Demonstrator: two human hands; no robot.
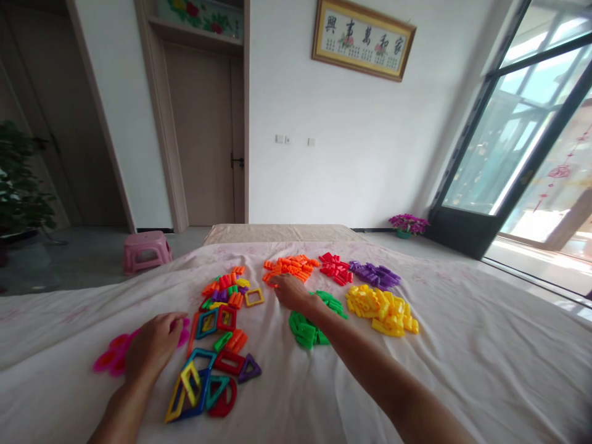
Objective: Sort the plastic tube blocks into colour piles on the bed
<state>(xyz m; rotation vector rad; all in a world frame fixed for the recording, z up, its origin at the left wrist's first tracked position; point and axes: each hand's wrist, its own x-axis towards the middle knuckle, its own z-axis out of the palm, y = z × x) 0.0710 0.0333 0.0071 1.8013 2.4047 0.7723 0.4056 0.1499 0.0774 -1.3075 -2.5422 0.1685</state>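
My right hand (292, 292) reaches to the near edge of a pile of orange plastic building blocks (298, 265), its fingers pinched together at an orange block. My left hand (155, 344) is low over some pink round pieces (115, 354), which show on both sides of it. Its fingers curl in towards the thumb, and what lies under them is hidden. Between the hands lies a mixed heap of small blocks (226, 290) and magnetic frame tiles (217, 320). A yellow square tile (254, 298) sits at its right edge. Green blocks (308, 330) lie below my right forearm.
Sorted piles of red blocks (336, 268), purple blocks (375, 275) and yellow blocks (386, 308) lie to the right on the pale cloth (462, 345). A pink stool (147, 251) stands on the floor at left. A potted purple flower (407, 225) is by the glass door.
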